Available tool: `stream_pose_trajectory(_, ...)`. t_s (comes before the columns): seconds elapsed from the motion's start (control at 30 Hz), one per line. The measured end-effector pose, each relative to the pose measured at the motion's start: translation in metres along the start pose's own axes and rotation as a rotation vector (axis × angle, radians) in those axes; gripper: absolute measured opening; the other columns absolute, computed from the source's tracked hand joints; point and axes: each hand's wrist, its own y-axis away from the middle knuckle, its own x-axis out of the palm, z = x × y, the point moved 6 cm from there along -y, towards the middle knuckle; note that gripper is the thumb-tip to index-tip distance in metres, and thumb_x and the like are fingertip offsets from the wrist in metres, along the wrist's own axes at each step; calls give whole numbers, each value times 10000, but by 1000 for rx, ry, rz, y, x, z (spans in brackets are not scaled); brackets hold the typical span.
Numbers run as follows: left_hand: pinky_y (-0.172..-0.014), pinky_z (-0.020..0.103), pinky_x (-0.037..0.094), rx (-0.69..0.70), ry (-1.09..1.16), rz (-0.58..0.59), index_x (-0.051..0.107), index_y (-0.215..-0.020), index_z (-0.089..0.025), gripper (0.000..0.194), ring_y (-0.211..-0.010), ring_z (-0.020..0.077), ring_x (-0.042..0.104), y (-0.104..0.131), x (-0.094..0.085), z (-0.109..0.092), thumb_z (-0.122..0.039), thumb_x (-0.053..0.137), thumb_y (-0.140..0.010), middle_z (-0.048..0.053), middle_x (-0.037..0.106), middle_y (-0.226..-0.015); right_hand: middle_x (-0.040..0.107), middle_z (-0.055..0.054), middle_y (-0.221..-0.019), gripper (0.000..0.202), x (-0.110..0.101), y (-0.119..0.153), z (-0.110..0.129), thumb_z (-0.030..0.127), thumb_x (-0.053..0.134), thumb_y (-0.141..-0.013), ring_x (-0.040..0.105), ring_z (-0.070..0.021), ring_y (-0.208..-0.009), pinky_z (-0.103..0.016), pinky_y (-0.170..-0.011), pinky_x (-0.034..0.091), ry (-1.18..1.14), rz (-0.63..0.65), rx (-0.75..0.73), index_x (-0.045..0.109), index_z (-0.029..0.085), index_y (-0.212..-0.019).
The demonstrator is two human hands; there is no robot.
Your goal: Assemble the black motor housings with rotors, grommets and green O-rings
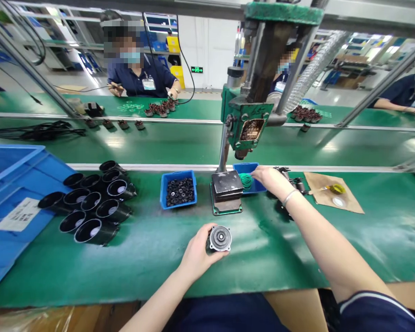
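Observation:
In my left hand (198, 251) is a round motor part (221, 238), its flanged metal end facing up with small ears around the rim and a dark stepped centre. Thumb and fingers wrap its sides, just above the green table. My right hand (268, 179) reaches over a blue bin (261, 186) behind the press base. Its fingertips are pinched together beside a heap of thin green rings (245, 181); whether they hold a ring is too small to tell. Between the hands stands the press base with a metal block (227, 183) on it.
A green press head (249, 124) hangs above the block. Another blue bin (179, 189) holds small black rings. Several black cylindrical housings (93, 230) lie at left beside a big blue crate (14, 221). Dark parts and cardboard (349, 196) lie at right. Co-workers sit opposite.

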Motion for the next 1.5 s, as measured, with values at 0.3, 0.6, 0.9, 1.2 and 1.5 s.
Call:
stream_pose_trajectory(0.3,-1045,437,492,339,57,-100,556,-1215,-232,338,-1229,234,584,-1,-43,-31,-253,642,-888,100,648,-1236,669,-69,-1046,276,-14,107,132,169,449,-971,633,-154,-950,-287,-806,575,-406,-282,-430,625,199,-1182)
stream_pose_trajectory(0.6,-874,315,583,403,23,0,655,-940,-197,123,-1044,198,694,-11,-46,-33,-203,532,-947,61,722,-949,607,-52,-955,125,17,100,137,258,520,-959,574,-134,-885,-272,-791,524,-750,-152,-319,576,176,-1035)
stream_pose_trajectory(0.9,-923,291,554,278,-32,210,667,-966,-232,208,-1211,212,608,-3,-43,-30,-226,459,-979,64,654,-1028,582,-73,-950,72,31,124,162,199,553,-934,518,-168,-893,-323,-799,480,-734,-280,-273,533,164,-993)
stream_pose_trajectory(1.2,-1135,511,391,340,17,89,310,-1460,-356,696,-1420,291,353,22,-30,-32,-153,622,-872,116,343,-1480,490,-166,-1244,441,17,128,160,278,627,-872,479,-264,-1182,-435,-963,481,-649,-439,-136,456,162,-1262)
stream_pose_trajectory(1.5,-1157,533,329,154,-273,-174,209,-1489,-247,753,-1408,298,327,27,-79,-8,-156,577,-838,156,330,-1486,599,-127,-1080,328,42,129,120,374,566,-887,567,-280,-1001,-479,-899,470,-400,-507,-56,520,189,-1154)
